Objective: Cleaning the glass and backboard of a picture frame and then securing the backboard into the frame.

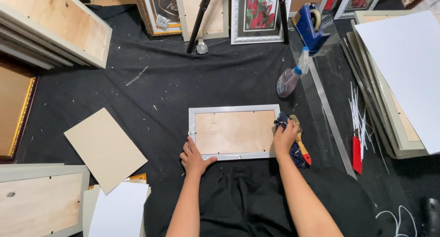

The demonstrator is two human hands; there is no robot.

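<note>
Frame [234,132] between both hands, spray bottle [290,77] behind its right corner.

A small rectangular picture frame [234,132] lay face down and flat on the black cloth, its long sides running left to right. Its border was pale silver-grey, and a light plywood backing board filled the middle, with small metal tabs along the edges. Its lower left corner touched the left hand [194,158]. At its right edge sat a dark blue cloth [285,122], bunched up and pressed under the right hand [285,137].
</note>
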